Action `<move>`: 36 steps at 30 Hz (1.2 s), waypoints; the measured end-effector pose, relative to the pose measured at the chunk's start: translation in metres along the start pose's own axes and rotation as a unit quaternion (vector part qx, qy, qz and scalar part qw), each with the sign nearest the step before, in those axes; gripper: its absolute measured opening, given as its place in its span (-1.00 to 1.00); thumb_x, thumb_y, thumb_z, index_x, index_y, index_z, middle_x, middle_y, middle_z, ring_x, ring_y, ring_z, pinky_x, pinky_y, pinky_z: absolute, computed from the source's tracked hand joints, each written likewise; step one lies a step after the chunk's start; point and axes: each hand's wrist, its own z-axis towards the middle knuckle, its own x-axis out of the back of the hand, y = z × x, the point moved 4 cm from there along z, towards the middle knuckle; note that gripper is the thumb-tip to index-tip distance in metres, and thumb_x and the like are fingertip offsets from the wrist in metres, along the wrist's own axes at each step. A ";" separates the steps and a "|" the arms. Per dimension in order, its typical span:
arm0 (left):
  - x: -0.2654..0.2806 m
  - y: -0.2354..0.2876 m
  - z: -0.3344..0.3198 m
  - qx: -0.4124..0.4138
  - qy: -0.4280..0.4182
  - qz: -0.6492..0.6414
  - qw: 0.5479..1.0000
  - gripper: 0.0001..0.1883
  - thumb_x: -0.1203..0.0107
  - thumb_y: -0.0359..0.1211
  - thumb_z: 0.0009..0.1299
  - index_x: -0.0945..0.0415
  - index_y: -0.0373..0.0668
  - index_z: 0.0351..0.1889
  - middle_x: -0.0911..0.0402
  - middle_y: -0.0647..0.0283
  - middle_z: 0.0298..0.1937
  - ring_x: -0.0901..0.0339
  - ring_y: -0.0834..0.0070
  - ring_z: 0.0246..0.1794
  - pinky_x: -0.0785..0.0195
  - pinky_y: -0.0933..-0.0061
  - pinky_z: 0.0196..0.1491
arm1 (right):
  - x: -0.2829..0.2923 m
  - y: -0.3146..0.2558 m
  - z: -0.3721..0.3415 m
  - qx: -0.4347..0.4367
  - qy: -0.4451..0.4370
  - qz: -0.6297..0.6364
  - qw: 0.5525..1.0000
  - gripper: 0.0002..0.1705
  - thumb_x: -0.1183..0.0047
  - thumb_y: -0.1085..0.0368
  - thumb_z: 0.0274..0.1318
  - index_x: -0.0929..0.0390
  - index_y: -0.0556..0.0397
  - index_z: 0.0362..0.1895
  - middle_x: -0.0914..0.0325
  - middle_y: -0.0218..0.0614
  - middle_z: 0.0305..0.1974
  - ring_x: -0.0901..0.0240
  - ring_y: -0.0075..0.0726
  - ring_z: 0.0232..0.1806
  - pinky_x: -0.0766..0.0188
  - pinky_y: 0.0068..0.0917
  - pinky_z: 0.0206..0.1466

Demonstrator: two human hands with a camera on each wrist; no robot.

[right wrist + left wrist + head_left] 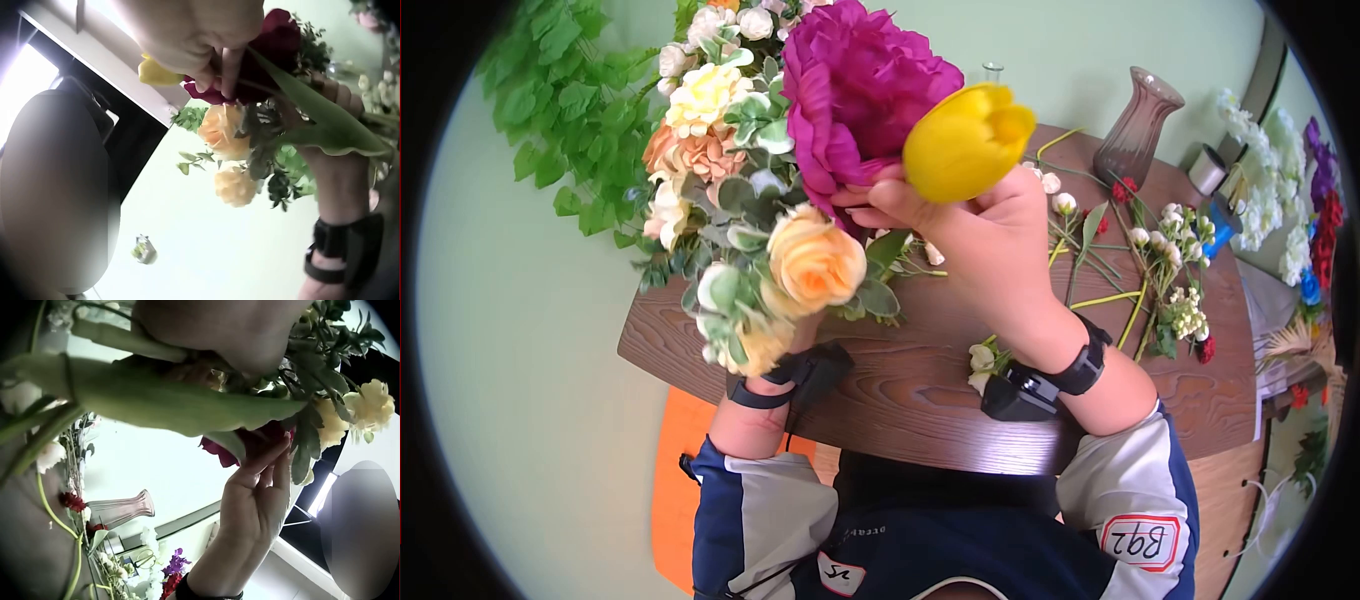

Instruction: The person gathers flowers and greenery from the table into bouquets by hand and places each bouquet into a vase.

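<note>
The left hand [340,100] curls round the stems of a mixed bouquet, seen in the right wrist view; blooms hide most of it in the head view. Facing the head camera are a large magenta flower [855,90], a peach rose [815,258] and a cream flower [705,98]. Beside the magenta bloom, the right hand [1000,245] pinches a yellow tulip [968,143] below its head, fingertips against the magenta petals. A long green leaf [181,403] crosses in front of the hands in the left wrist view.
Loose white and red flowers [1173,240] and cut stems lie on the right of the brown table [920,400]. Behind them stand a ribbed glass vase [1135,125] and a small tin [1206,170]. Green foliage [565,110] hangs on the left wall.
</note>
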 end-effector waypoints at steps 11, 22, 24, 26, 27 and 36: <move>0.014 -0.013 -0.005 0.029 0.002 -0.033 0.999 -0.64 0.09 -0.26 0.38 -0.27 -0.21 0.08 -0.40 0.26 -0.10 -0.39 0.52 -0.13 -0.30 0.60 -0.14 | 0.004 -0.012 0.003 0.289 -0.093 -0.262 0.916 -0.75 0.06 0.58 0.02 -0.46 0.18 -0.15 -0.38 -0.06 -0.06 -0.46 -0.23 -0.16 -0.55 -0.43 -0.23; 0.027 -0.016 -0.013 0.053 -0.013 -0.058 0.997 -0.59 0.12 -0.20 0.39 -0.24 -0.20 0.13 -0.39 0.19 -0.01 -0.39 0.44 -0.05 -0.31 0.50 -0.07 | 0.014 -0.021 0.002 0.208 0.066 -0.260 0.941 -0.90 -0.08 0.49 -0.01 -0.55 0.16 -0.33 -0.41 -0.40 -0.42 -0.32 -0.57 -0.50 -0.22 -0.70 -0.48; 0.031 -0.017 -0.021 0.057 -0.011 -0.064 0.996 -0.58 0.12 -0.19 0.39 -0.23 -0.20 0.14 -0.38 0.18 0.00 -0.39 0.42 -0.04 -0.31 0.48 -0.06 | 0.013 -0.021 0.002 0.177 0.070 -0.241 0.952 -0.93 -0.06 0.48 0.03 -0.54 0.18 -0.34 -0.40 -0.42 -0.43 -0.32 -0.62 -0.54 -0.21 -0.75 -0.53; 0.056 0.003 -0.071 0.059 -0.008 -0.069 0.996 -0.57 0.12 -0.18 0.40 -0.23 -0.20 0.15 -0.38 0.17 0.02 -0.39 0.41 -0.03 -0.31 0.46 -0.05 | 0.011 -0.018 0.002 0.175 0.058 -0.124 0.975 -0.94 0.00 0.48 0.10 -0.51 0.21 -0.33 -0.41 -0.38 -0.41 -0.39 -0.62 -0.58 -0.30 -0.77 -0.57; 0.054 -0.011 -0.046 0.061 -0.008 -0.071 0.996 -0.57 0.13 -0.18 0.40 -0.22 -0.20 0.15 -0.38 0.16 0.02 -0.39 0.40 -0.02 -0.32 0.45 -0.04 | 0.014 -0.015 0.003 0.197 0.033 -0.132 0.971 -0.91 0.05 0.51 0.12 -0.48 0.24 -0.28 -0.41 -0.32 -0.41 -0.48 -0.53 -0.52 -0.42 -0.70 -0.52; 0.045 -0.023 -0.025 0.076 -0.013 -0.094 0.993 -0.52 0.15 -0.13 0.41 -0.20 -0.20 0.19 -0.36 0.11 0.09 -0.38 0.33 0.05 -0.32 0.36 0.02 | 0.022 -0.014 0.009 0.209 0.093 -0.103 0.968 -0.82 0.09 0.52 0.14 -0.43 0.26 -0.15 -0.49 -0.23 -0.25 -0.54 -0.40 -0.42 -0.49 -0.61 -0.40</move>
